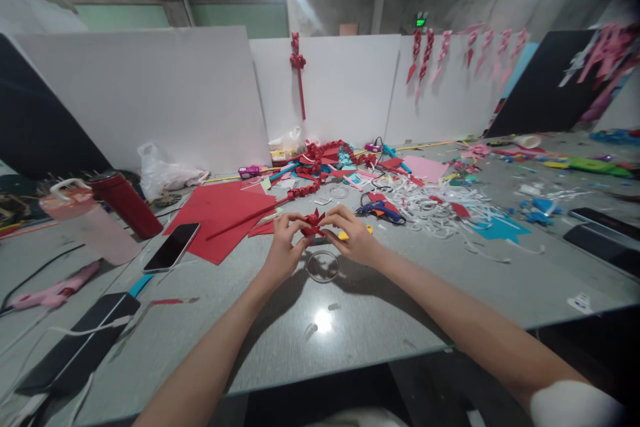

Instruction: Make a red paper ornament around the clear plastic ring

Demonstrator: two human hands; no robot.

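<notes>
A translucent pink plastic water jug with a white handle [87, 220] lies tilted far off to the left of the hands, and a dark red metal flask [126, 203] leans just behind it; what either holds cannot be told. Beyond them sits a crumpled clear plastic bag [163, 173] with something pale inside.

Both forearms reach forward over the grey table [400, 320] and meet above it. The left hand [284, 243] and the right hand [353, 235] pinch a small folded red paper piece [313, 223] between them, fingertips closed on its two ends, so the piece hangs just above the tabletop between the hands. A yellow bit [344, 235] shows under the right hand's fingers; whether it is gripped cannot be told.

Directly below the hands lies a clear round ring of tape [323, 265]. Just left of the left hand are flat red paper sheets [220, 213] and a black phone [172, 247]. Beyond the right hand rests a blue and orange glue gun [381, 209] beside a heap of white paper strips [440, 207]. A pink glue gun [55, 292] lies far left, near the table edge.
</notes>
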